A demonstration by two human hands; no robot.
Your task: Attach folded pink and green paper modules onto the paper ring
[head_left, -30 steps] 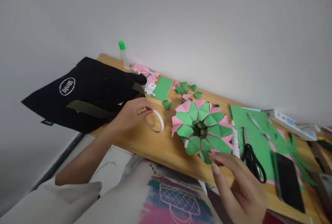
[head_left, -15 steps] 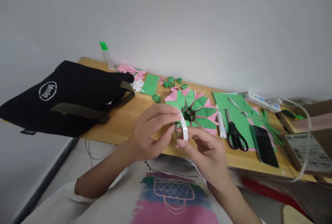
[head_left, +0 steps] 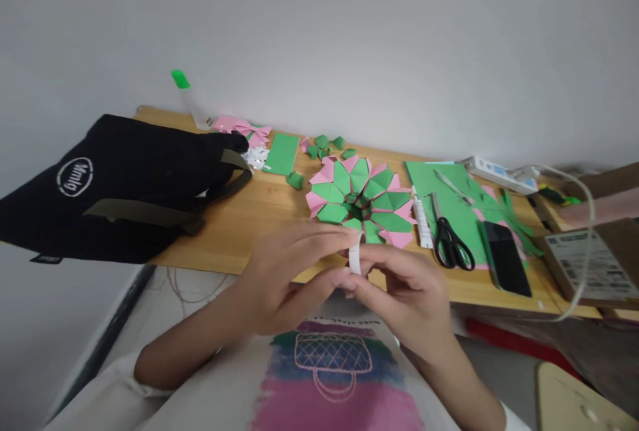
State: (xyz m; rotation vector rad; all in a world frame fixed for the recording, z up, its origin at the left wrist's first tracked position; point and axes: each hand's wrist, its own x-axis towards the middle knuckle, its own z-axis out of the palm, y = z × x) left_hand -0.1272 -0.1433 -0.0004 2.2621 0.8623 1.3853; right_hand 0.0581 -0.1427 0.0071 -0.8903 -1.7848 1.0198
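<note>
Both hands meet in front of my chest around a thin white tape roll (head_left: 355, 257), seen edge-on. My left hand (head_left: 284, 271) pinches the roll with thumb and fingers from the left. From the right, my right hand (head_left: 399, 288) holds the same roll, its fingertips at the roll's lower edge. Just beyond the hands, a round pink and green folded-paper piece (head_left: 362, 198) lies on the wooden table (head_left: 249, 218).
A black bag (head_left: 114, 178) covers the table's left end, with a green-capped glue bottle (head_left: 187, 95) behind it. Green and pink paper scraps (head_left: 279, 151) lie near the wall. To the right are green paper sheets (head_left: 449, 205), black scissors (head_left: 452, 245), a phone (head_left: 504, 255) and a power strip (head_left: 494, 175).
My left hand carried the tape roll from the table toward my chest. The right hand came up and took hold of it too. The view shifted right.
</note>
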